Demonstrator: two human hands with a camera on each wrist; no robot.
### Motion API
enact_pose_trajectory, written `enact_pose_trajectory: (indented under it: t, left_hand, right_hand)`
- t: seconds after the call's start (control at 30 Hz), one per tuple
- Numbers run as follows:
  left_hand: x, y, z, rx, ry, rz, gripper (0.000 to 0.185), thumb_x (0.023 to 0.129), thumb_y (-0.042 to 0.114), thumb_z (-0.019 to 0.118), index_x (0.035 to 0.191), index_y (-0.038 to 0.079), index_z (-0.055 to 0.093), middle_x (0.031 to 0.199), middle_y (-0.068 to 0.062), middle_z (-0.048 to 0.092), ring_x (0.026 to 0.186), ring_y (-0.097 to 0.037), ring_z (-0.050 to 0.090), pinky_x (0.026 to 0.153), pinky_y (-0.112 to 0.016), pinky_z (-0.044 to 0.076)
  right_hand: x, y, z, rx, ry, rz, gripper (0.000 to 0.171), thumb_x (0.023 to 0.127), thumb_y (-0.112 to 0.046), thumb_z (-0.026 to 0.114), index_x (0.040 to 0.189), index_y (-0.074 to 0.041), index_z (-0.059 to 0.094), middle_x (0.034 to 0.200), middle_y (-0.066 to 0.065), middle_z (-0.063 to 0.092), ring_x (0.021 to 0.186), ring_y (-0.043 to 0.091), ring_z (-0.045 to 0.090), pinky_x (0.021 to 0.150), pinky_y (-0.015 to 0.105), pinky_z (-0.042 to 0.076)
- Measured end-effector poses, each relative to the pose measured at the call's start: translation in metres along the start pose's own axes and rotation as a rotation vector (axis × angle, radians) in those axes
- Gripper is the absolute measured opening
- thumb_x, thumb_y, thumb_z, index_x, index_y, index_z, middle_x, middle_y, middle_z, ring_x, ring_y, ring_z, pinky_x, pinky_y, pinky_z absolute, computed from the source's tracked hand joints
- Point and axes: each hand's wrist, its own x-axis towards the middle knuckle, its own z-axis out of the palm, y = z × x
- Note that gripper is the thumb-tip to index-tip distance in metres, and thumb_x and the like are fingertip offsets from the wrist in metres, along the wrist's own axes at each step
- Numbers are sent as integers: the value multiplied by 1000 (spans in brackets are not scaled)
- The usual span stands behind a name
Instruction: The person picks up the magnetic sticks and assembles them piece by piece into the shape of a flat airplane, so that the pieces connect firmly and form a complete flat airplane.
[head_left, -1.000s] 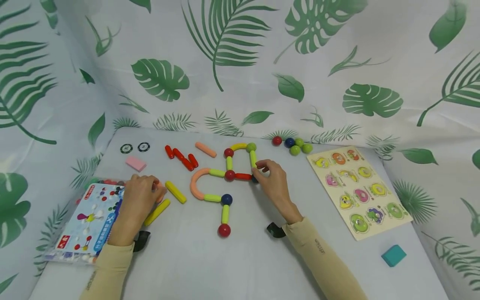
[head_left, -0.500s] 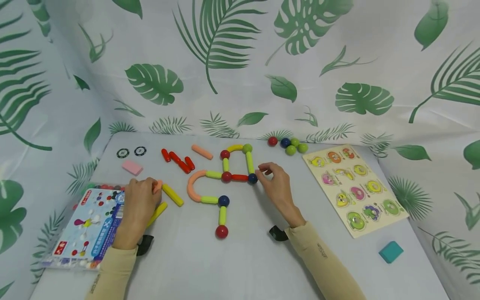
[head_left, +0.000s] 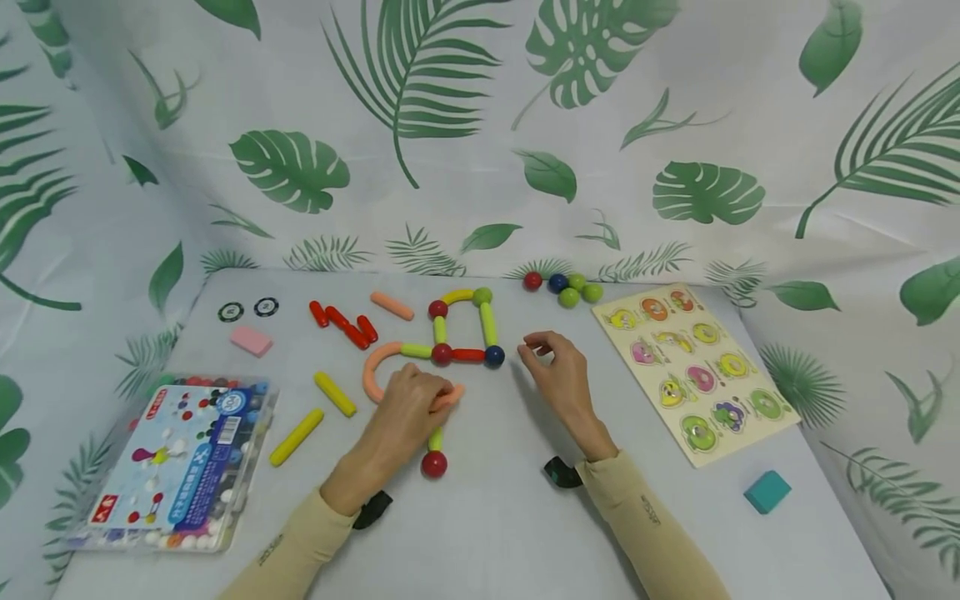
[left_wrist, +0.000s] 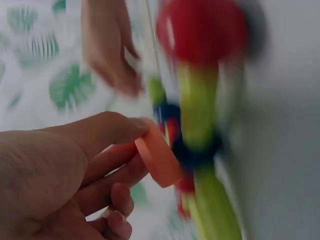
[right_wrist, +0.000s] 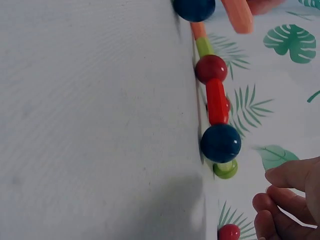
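Left hand is curled round a short salmon-orange plastic rod, held over the lower blue ball of the rod-and-ball figure; its long axis points right. Right hand, loosely curled and holding nothing, hovers just right of the figure's dark blue ball.

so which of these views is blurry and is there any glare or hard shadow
Left wrist view is heavily motion-blurred: the red ball and green rods smear, and only the left hand and its orange rod read fairly well. Right wrist view is sharp, with a soft shadow on the table. Head view is evenly lit, no glare, edges slightly bowed.
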Motion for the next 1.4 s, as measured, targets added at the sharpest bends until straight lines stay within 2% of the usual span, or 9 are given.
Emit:
enact_pose_trajectory:
  t: [0.17,0.4,0.5,0.6,0.73,0.87,0.97,1.17,1.4]
  left_hand:
    - [1,30,24,-9,-153,92,14,83,14,85,95,9,78,88,0,76,77,-15,48,71,-25,42]
    - [-1,39,40,-17,-233,141,14,84,18,84,96,11,79,89,1,76,78,-14,50,73,-22,43]
    - [-3,33,37,-90,-250,115,16,86,20,82,100,11,79,94,1,77,81,-13,50,75,-23,45]
    - [-6,23,26,-230,-264,31,20,91,21,77,108,10,78,104,0,77,90,-14,53,81,-26,49]
    - [-11,-3,7,-333,-173,-63,23,93,19,76,114,11,76,110,1,76,101,-18,58,85,-29,52]
    - [-17,-30,-6,-322,-37,-101,26,86,17,82,111,13,78,105,2,76,97,-20,63,81,-31,56]
    - [-22,-41,-11,-334,-10,-123,26,83,16,84,108,14,79,101,4,76,92,-17,64,79,-33,57]
    - [-43,-44,-14,-390,-120,-78,28,82,19,85,109,16,79,103,7,76,95,-17,65,83,-31,57]
    - [-64,-42,-10,-450,-232,-10,33,80,33,85,109,20,77,102,12,72,97,-15,60,84,-28,54]
  right_hand:
    - [-5,2,-5,-4,10,-13,19,95,-24,73,109,-10,74,102,7,73,93,23,65,77,34,46]
    - [-14,6,-14,-11,8,-38,18,95,-24,72,108,-10,74,103,6,74,93,22,65,78,35,47]
    - [-18,7,-13,-11,-3,-69,17,95,-22,73,107,-10,74,102,5,74,91,22,65,77,34,47]
    - [-25,7,-11,-2,-22,-107,16,94,-20,74,106,-10,74,101,4,74,90,20,65,76,34,48]
    - [-38,4,-8,43,-88,-163,17,93,-20,75,108,-10,74,101,0,73,89,15,63,76,33,50]
    - [-54,3,-8,93,-191,-224,21,91,-22,77,109,-12,74,102,-4,72,90,13,61,78,32,50]
    - [-64,2,-8,107,-286,-251,26,88,-24,81,111,-15,74,104,-7,73,94,13,61,81,30,50]
    - [-74,0,-5,75,-473,-263,32,87,-28,82,116,-21,72,111,-12,70,102,10,60,89,31,52]
    - [-77,0,-3,21,-560,-256,25,87,-27,82,110,-28,73,106,-18,67,101,5,56,90,28,51]
